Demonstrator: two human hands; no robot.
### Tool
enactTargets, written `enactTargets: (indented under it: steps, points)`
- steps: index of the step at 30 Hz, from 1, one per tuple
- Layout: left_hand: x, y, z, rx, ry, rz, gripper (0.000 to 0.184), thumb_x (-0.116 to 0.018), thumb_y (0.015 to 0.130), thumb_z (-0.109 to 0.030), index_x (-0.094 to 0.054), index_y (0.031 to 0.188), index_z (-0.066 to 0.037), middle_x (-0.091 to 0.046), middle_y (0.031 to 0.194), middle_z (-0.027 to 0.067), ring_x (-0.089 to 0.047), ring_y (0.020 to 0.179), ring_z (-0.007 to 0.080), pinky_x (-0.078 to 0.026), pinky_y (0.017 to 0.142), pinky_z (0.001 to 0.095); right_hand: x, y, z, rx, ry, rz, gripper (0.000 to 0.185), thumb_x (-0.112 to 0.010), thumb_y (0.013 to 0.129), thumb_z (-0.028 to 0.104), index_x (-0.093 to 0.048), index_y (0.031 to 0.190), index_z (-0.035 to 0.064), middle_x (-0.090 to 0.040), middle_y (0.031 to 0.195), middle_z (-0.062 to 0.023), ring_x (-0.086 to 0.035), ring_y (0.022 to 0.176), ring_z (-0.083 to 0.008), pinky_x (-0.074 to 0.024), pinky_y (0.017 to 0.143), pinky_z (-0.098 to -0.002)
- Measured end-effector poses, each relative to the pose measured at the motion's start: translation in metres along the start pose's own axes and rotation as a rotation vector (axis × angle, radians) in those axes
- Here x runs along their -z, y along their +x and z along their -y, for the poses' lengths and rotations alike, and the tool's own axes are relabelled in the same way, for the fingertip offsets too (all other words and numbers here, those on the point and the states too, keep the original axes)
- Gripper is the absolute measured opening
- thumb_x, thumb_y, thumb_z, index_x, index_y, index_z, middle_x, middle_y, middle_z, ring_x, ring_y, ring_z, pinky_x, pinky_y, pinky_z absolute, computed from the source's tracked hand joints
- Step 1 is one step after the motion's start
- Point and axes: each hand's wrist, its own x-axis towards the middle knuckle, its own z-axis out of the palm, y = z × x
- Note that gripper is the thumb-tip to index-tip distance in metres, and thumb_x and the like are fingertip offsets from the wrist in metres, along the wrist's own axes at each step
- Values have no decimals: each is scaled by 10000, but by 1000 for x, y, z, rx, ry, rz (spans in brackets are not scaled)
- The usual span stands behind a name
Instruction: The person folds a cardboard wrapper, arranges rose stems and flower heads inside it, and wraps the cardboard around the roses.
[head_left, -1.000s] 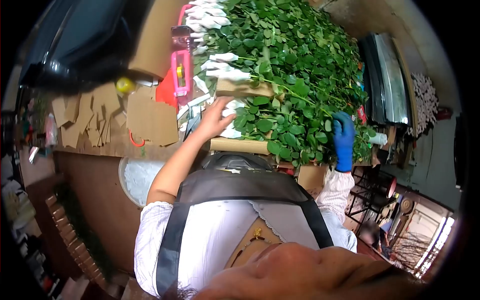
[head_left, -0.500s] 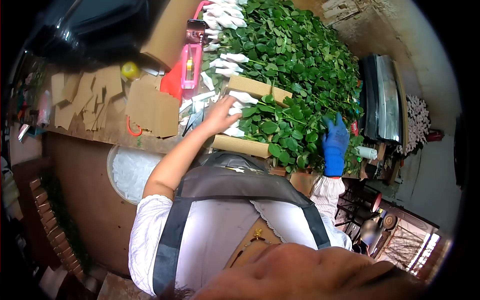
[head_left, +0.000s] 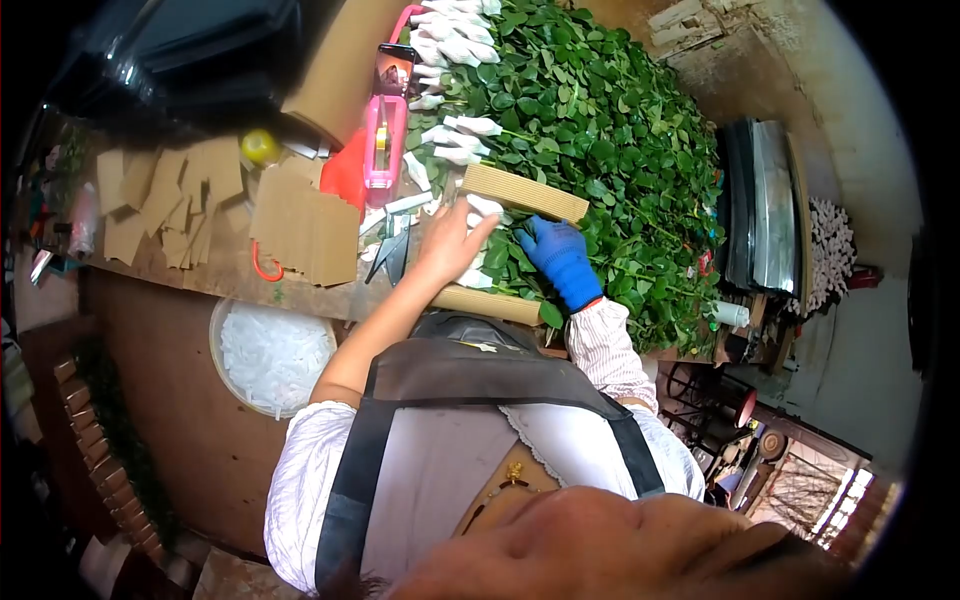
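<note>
My bare left hand has its thumb and fingers round a white-sleeved rose head at the table's front. Just right of it, my right hand, in a blue knitted glove, grips at the leafy stem behind that head; its fingertips are partly hidden among leaves. More white-sleeved rose heads lie below my left hand. One corrugated cardboard strip lies beyond the hands and another cardboard strip nearer my body, with roses between them.
A large heap of leafy rose stems covers the table's right. To the left are scissors, a pink tape dispenser, a phone, cardboard pieces and a yellow-green fruit. A tub of white sleeves stands below.
My gloved right hand has moved left from the heap's right edge to the stem beside my left hand. My left hand has shifted slightly and stays at the rose heads.
</note>
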Motion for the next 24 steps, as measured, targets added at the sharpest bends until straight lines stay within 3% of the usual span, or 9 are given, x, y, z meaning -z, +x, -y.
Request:
enactTargets:
  steps: [1, 4, 5, 8, 9, 13, 16, 18, 24]
  points:
    - [-4, 4, -3, 10, 29, -106, 413, -559, 989, -426, -588, 972, -15, -667, 823, 219, -650, 821, 434, -507, 740, 482, -4, 1, -2, 2, 12, -7, 333, -617, 900, 480, -667, 986, 162, -713, 875, -128, -692, 845, -325, -539, 750, -472]
    - [-3, 5, -4, 111, 39, -104, 380, -536, 1004, -412, -575, 901, -49, -649, 731, 190, -637, 716, 437, -486, 643, 503, -13, 2, -5, 2, 14, -65, 312, -635, 894, 468, -675, 937, 161, -709, 839, -121, -689, 815, -324, -536, 732, -466]
    - [-4, 5, 0, 59, 77, -161, 348, -555, 1006, -356, -561, 822, -61, -616, 661, 152, -625, 616, 372, -467, 577, 464, -13, 3, -4, -21, 16, -54, 305, -642, 891, 467, -679, 924, 165, -707, 841, -117, -685, 818, -326, -534, 732, -466]
    - [3, -6, 8, 37, -71, -125, 306, -592, 984, -272, -565, 795, -34, -608, 686, 176, -630, 648, 361, -482, 614, 436, -8, 3, 1, -52, -1, 4, 296, -640, 896, 458, -681, 946, 170, -715, 851, -117, -692, 819, -319, -537, 729, -459]
    - [18, -11, -9, 207, -178, -49, 280, -586, 987, -202, -567, 781, -13, -651, 764, 149, -654, 646, 259, -484, 606, 359, -6, 4, 2, -54, -11, 27, 295, -635, 901, 454, -680, 963, 169, -719, 855, -119, -698, 819, -315, -538, 727, -456]
    - [9, -32, 12, -1, -306, -217, 221, -529, 1015, -115, -682, 999, 45, -718, 1043, 82, -591, 775, 116, -486, 732, 274, -8, 4, 7, -72, 13, 52, 297, -633, 901, 455, -679, 969, 170, -722, 862, -117, -698, 825, -316, -537, 738, -459]
    - [9, -32, 8, 143, -594, -453, 183, -562, 987, -104, -686, 984, 31, -711, 966, 96, -556, 699, 123, -463, 647, 281, -6, 3, 7, -77, 27, 53, 307, -640, 893, 454, -676, 980, 162, -723, 874, -119, -697, 833, -315, -535, 749, -463]
    - [31, -19, 26, -27, -352, -565, 112, -579, 948, -65, -640, 894, 13, -655, 879, 29, -471, 703, 62, -420, 638, 238, -8, 2, 4, -46, 31, 8, 316, -645, 886, 451, -673, 987, 153, -724, 887, -123, -697, 837, -315, -533, 757, -462]
    - [-1, 9, 62, 266, -325, 20, 304, -710, 895, -328, -665, 881, -28, -676, 747, 104, -626, 677, 198, -484, 660, 357, -6, 1, -2, 2, 78, 52, 370, -719, 804, 460, -681, 1020, 162, -713, 896, -132, -688, 865, -332, -538, 780, -446]
